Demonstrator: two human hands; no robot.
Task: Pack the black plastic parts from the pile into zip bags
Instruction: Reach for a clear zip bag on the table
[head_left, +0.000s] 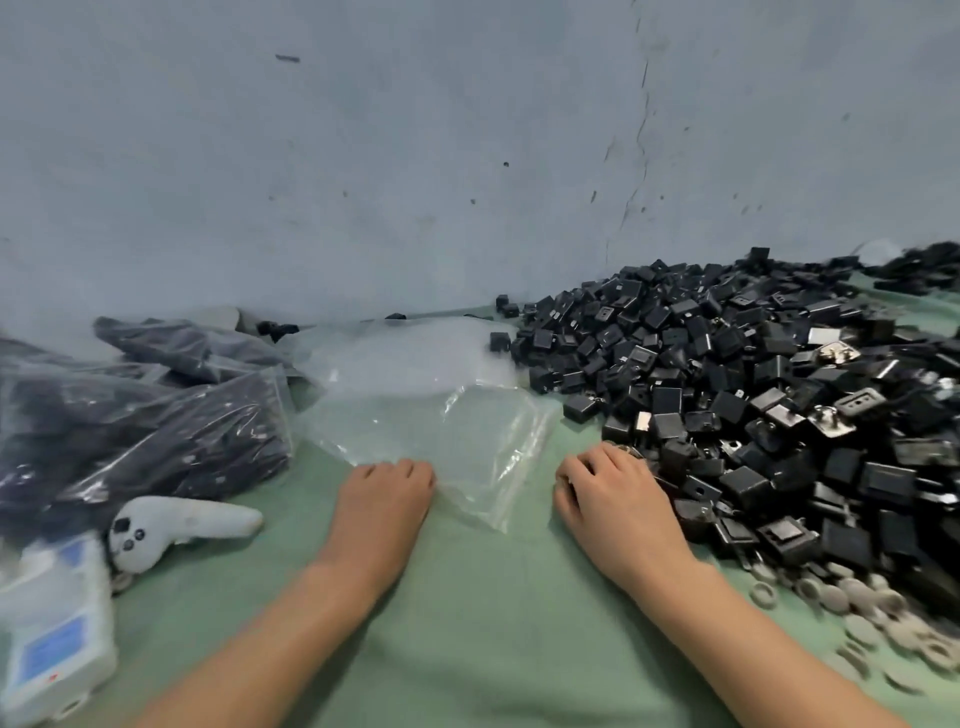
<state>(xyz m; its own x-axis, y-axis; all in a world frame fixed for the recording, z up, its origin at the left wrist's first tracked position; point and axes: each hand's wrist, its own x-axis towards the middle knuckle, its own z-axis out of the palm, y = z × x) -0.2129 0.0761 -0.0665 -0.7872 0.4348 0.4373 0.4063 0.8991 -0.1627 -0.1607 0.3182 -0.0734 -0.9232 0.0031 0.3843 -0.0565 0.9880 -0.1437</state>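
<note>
1. Black plastic parts (727, 374) lie in a broad heap on the right half of a green cloth (467, 623). The heap runs from the wall (363, 156) down to the near right. Many are small boxy housings, and a few show bright metal plates.
2. The only label in view is a blue label (49, 652) on a white device (57, 597) at the lower left. Its print is too blurred to read.
3. The right hand (610, 493) rests knuckles-up at the near left edge of the heap. Its fingers (597, 462) are curled down among the nearest parts, and a shiny bit shows just beyond the knuckles. The fingertips are hidden, so I cannot tell whether they hold a part.
4. An empty clear zip bag (467, 441) lies flat on the cloth between the two hands, just left of the heap. More clear film lies behind it toward the wall.
5. The left hand (382, 499) sits at the bag's near left edge, touching the plastic. Its fingers (410, 470) are curled under with the tips out of sight. I cannot tell whether they pinch the bag or only rest on it.
6. Filled bags (156, 426) of dark parts are stacked at the far left, well apart from the heap.
7. A white handheld controller (182, 522) lies just in front of the filled bags, beside the device.
8. Grey round caps (857, 608) are strewn along the heap's near edge at the lower right.
</note>
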